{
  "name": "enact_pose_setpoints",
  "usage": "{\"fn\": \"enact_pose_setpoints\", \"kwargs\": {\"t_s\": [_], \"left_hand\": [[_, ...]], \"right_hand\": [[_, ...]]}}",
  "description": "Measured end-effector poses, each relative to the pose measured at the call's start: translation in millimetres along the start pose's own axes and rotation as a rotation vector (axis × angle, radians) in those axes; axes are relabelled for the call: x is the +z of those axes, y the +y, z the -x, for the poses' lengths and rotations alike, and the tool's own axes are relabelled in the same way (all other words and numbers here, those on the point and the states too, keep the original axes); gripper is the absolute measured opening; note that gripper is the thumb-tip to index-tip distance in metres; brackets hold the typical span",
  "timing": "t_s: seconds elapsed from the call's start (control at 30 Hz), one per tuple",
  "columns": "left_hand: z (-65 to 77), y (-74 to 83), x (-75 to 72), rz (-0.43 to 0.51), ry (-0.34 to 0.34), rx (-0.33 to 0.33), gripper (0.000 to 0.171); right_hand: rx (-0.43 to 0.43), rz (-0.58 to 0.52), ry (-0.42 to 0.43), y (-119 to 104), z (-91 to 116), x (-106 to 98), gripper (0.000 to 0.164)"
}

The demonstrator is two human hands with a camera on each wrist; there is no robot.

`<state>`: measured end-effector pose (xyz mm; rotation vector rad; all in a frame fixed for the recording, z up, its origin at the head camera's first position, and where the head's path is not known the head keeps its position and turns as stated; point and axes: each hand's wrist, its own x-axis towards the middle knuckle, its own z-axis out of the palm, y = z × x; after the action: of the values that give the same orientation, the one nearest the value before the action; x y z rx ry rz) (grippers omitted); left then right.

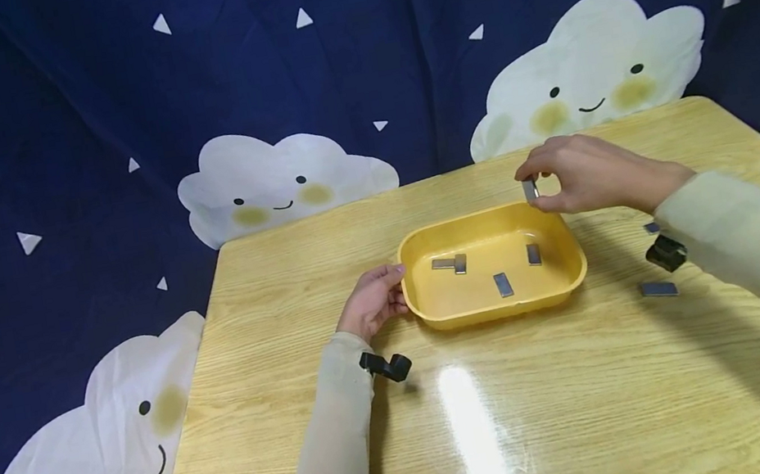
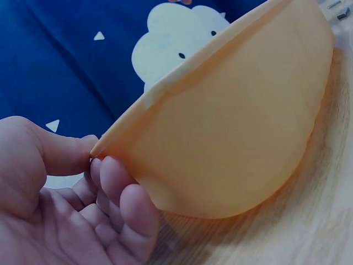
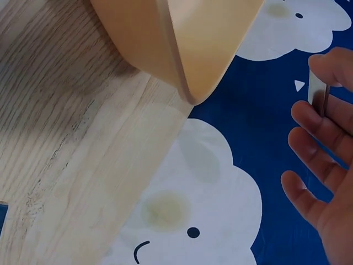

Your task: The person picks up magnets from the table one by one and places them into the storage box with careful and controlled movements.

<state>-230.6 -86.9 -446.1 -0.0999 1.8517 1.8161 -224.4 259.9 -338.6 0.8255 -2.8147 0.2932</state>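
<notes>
A yellow plastic tray (image 1: 499, 309) stands on the wooden table. My left hand (image 1: 374, 302) pinches its left end; in the left wrist view the thumb lies on the rim and the curled fingers press the tray's outer wall (image 2: 231, 138). Above the tray's far right corner, my right hand (image 1: 582, 173) holds a small flat silver metal block (image 1: 530, 189) between thumb and fingers. The right wrist view shows this block (image 3: 317, 91) gripped, the other fingers spread. Inside the tray lie several similar blocks (image 1: 503, 285), two of them overlapping at the left.
Two more metal blocks lie on the table (image 1: 289, 417) right of the tray: one block (image 1: 659, 289) nearer me, another (image 1: 651, 227) beside the right sleeve (image 1: 736, 222). A blue curtain (image 1: 65, 88) with white clouds hangs behind the table's far edge.
</notes>
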Motion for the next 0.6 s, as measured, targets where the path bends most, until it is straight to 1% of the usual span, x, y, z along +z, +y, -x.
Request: {"fn": "enact_pose_setpoints", "kwargs": {"t_s": [0.27, 0.47, 0.6], "left_hand": [[0.0, 0.9, 0.6, -0.008, 0.012, -0.006, 0.018], [-1.1, 0.5, 1.2, -0.018, 0.008, -0.008, 0.019], [-1.5, 0.1, 1.2, -0.018, 0.015, -0.008, 0.019]], "right_hand": [[-0.086, -0.002, -0.016, -7.6, -6.2, 9.6, 0.021], [-0.126, 0.003, -0.004, -10.0, -9.7, 13.1, 0.024], [-0.152, 0.006, 0.012, -11.7, -12.1, 14.4, 0.023]]}}
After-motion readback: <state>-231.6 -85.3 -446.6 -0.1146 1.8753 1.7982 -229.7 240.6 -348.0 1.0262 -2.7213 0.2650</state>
